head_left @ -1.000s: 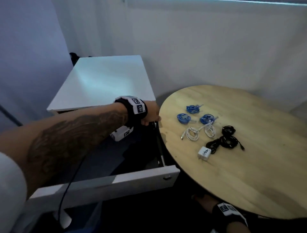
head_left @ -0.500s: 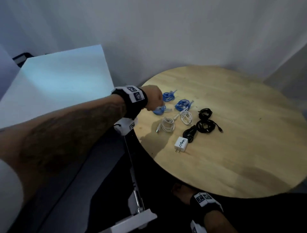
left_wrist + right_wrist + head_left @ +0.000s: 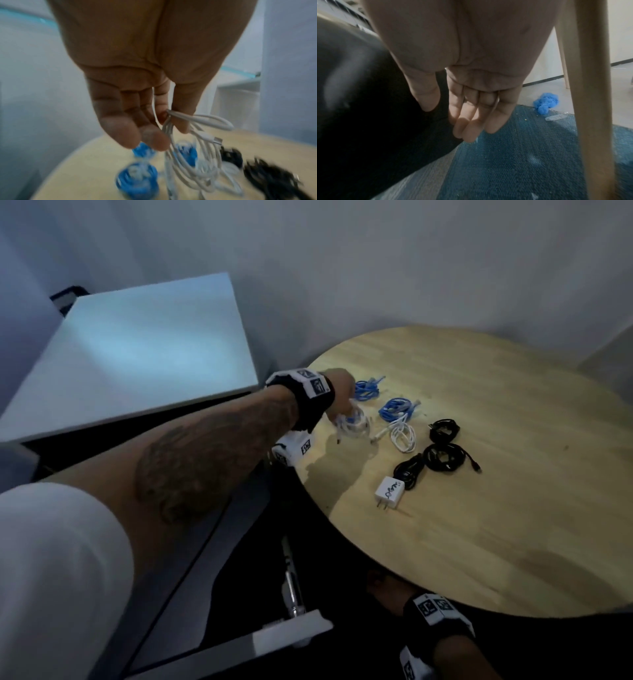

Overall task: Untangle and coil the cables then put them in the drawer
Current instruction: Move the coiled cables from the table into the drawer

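Observation:
My left hand (image 3: 339, 394) (image 3: 169, 133) is over the left edge of the round wooden table (image 3: 496, 508), pinching a coiled white cable (image 3: 352, 426) (image 3: 188, 159) between thumb and fingers; the coil hangs just above the tabletop. Blue coils (image 3: 367, 389) (image 3: 397, 409), a second white coil (image 3: 405, 438), black coils (image 3: 444, 430) (image 3: 445, 457) (image 3: 409, 474) and a white charger plug (image 3: 389, 493) lie on the table. The open drawer (image 3: 291, 635) is at lower left. My right hand (image 3: 385, 587) (image 3: 471, 121) hangs below the table edge, fingers relaxed, holding nothing.
The white cabinet top (image 3: 137, 357) stands left of the table, with the drawer's metal slide rail (image 3: 291, 583) close to the table edge. Under the table are a wooden leg (image 3: 590, 108), blue carpet (image 3: 522, 162) and a blue wad (image 3: 546, 102) on the floor.
My left hand went from the drawer's back corner over to the table, reached the cables, and now holds a white coil lifted off the table. The view swung right.

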`<state>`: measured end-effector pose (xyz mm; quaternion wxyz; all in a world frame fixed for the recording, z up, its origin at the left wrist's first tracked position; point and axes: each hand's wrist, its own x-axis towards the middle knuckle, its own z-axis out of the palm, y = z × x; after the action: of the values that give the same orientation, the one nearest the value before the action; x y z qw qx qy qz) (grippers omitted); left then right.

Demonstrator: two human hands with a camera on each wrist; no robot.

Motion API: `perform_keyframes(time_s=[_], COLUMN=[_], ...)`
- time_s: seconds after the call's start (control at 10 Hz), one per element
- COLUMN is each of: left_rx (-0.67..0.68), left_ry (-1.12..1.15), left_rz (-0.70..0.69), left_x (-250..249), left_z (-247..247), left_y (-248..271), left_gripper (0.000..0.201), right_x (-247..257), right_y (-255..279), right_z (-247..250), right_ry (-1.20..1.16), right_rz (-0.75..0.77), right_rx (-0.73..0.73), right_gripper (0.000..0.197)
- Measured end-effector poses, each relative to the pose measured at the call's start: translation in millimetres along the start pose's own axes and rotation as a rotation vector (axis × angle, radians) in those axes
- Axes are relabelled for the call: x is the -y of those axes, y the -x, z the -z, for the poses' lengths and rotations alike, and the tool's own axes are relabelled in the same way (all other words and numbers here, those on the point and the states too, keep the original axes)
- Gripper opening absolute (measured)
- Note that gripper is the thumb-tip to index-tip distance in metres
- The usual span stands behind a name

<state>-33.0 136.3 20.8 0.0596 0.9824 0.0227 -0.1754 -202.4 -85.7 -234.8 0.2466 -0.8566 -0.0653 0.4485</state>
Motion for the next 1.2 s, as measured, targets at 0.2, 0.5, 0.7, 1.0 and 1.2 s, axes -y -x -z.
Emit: perform_keyframes(time_s=[0.2,0.5,0.7,1.0,1.2], left_rx=[-0.235,-0.036,-0.043,-0.283,-0.259], left_ry=[0.178,0.208,0.038,-0.215,0.370], left_rz=[0.006,0.106,0.202,0.124,-0.053], left_x=[99.9,146.2,173.2,118.8,28.5], left_z=[51.9,-2.3,-52.6,-15.7,37.5], left_y=[79.8,113.1,89.4,110.1,39.6], left_gripper=[0.025,0.022,0.027,0.028,0.025], right_x=[1.6,7.1,9.8,16.2,17.2], right_y=[-5.2,8.9,14.0,10.5,20.5], right_z=[-5.6,-3.3,-2.6,-3.8,1.3], right_ry=[0.058,0.102,0.078,0.060,-0.065], right_rz=[-0.033,-0.088,-0.062,-0.071,-0.051], right_rx=[-0.067,-0.118,-0.121,-0.094,0.017], right_gripper=[0.045,0.041,0.039,0.040,0.057])
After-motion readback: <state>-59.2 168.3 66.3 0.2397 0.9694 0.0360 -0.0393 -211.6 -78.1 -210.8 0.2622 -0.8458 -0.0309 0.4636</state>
